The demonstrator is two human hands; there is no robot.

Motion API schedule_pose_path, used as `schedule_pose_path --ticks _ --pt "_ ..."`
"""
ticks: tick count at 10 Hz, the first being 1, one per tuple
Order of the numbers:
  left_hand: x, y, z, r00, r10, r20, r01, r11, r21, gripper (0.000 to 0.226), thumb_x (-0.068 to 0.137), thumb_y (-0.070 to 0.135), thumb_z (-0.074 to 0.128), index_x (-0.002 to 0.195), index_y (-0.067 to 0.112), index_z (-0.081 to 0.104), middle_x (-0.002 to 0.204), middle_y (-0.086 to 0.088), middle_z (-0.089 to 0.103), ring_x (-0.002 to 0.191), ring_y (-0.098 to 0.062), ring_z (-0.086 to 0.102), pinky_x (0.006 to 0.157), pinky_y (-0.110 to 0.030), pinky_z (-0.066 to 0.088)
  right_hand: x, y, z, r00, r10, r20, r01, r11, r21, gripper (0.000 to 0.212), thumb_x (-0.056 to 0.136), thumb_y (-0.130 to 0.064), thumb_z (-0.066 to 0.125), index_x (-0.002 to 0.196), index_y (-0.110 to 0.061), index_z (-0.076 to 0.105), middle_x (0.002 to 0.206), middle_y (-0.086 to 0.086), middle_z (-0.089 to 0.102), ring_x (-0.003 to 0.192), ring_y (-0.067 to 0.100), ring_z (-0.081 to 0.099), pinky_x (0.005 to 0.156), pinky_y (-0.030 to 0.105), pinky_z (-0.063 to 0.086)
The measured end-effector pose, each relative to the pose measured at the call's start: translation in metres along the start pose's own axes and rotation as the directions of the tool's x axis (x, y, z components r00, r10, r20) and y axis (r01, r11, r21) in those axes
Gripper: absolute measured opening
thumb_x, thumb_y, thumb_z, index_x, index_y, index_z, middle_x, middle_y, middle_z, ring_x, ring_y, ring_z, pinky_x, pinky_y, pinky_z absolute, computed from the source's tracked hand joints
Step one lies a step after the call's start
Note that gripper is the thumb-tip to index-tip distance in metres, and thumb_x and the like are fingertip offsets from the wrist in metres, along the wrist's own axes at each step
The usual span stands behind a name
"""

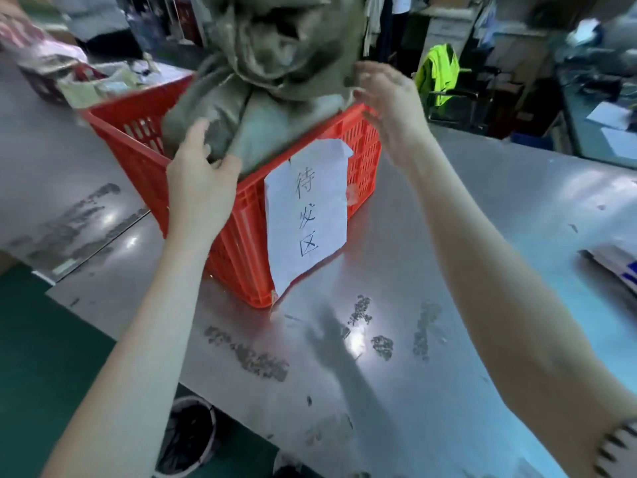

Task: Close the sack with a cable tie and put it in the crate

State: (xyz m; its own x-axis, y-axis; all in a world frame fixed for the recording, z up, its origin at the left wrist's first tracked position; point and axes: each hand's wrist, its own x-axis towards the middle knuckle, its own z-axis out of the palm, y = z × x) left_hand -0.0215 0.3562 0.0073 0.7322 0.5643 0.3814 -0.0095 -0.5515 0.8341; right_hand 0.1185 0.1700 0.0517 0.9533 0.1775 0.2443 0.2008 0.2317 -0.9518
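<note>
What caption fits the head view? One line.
Both hands settle a grey-green sack into the red crate.

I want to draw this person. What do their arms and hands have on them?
Both arms are bare, with no sleeves showing. The left hand has no glove, ring or watch that I can see. The right hand is bare too, though blurry. Something dark and striped sits by the right arm at the picture's corner; I can't tell what.

sack (pixel 275 63) top cut by upper frame edge, cable tie not discernible | sack bottom hidden inside crate (pixel 241 236) | right hand (pixel 389 108) motion-blurred | background clutter too blurred to identify
</note>
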Motion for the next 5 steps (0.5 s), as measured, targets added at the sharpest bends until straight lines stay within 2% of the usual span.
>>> schedule_pose_path --ticks 1,2,3,4,5 --pt "-0.01 0.006 0.009 0.988 0.154 -0.004 -0.154 0.988 -0.022 0.041 0.088 0.014 0.054 0.129 0.012 0.056 0.13 -0.005 0.058 0.117 -0.008 0.055 0.098 -0.017 0.044 -0.016 0.013 -0.009 0.997 0.08 0.024 -0.076 0.988 -0.136 0.028 0.07 -0.022 0.057 0.095 -0.017 0.067 0.097 0.007 0.069 0.093 0.019 0.063 0.088 0.035 0.043" --pt "-0.024 0.014 0.021 0.982 0.187 0.013 -0.182 0.97 -0.162 0.031 0.091 0.01 0.05 0.119 0.006 0.063 0.117 -0.004 0.068 0.107 -0.007 0.064 0.093 -0.017 0.048 -0.028 0.023 -0.021 0.993 0.115 0.001 -0.114 0.985 -0.127 0.025 0.081 -0.015 0.055 0.102 -0.01 0.066 0.104 0.011 0.071 0.097 0.021 0.066 0.09 0.034 0.046" --pt "-0.031 0.019 0.031 0.976 0.205 0.069 -0.185 0.958 -0.221 0.03 0.092 0.01 0.044 0.117 0.008 0.062 0.106 0.002 0.068 0.102 -0.008 0.067 0.094 -0.029 0.051 -0.034 0.028 -0.032 0.988 0.145 -0.049 -0.15 0.983 -0.103 0.024 0.088 -0.008 0.049 0.106 -0.006 0.065 0.107 0.012 0.072 0.101 0.024 0.067 0.092 0.035 0.048" --pt "-0.038 0.025 0.039 0.969 0.224 0.108 -0.189 0.945 -0.266 0.029 0.094 0.014 0.042 0.115 0.012 0.062 0.103 0.001 0.07 0.103 -0.01 0.067 0.092 -0.035 0.053 -0.041 0.033 -0.044 0.986 0.151 -0.07 -0.157 0.983 -0.091 0.022 0.088 -0.008 0.048 0.1 -0.01 0.066 0.104 0.011 0.072 0.1 0.024 0.068 0.091 0.034 0.05" --pt "-0.047 0.025 0.05 0.973 0.152 0.172 -0.087 0.938 -0.337 0.027 0.094 0.014 0.042 0.112 0.011 0.062 0.103 -0.002 0.072 0.099 -0.007 0.068 0.092 -0.031 0.052 -0.051 0.039 -0.058 0.978 0.181 -0.101 -0.187 0.981 -0.057 0.022 0.091 -0.009 0.046 0.1 -0.01 0.065 0.1 0.009 0.072 0.094 0.022 0.069 0.084 0.03 0.051"
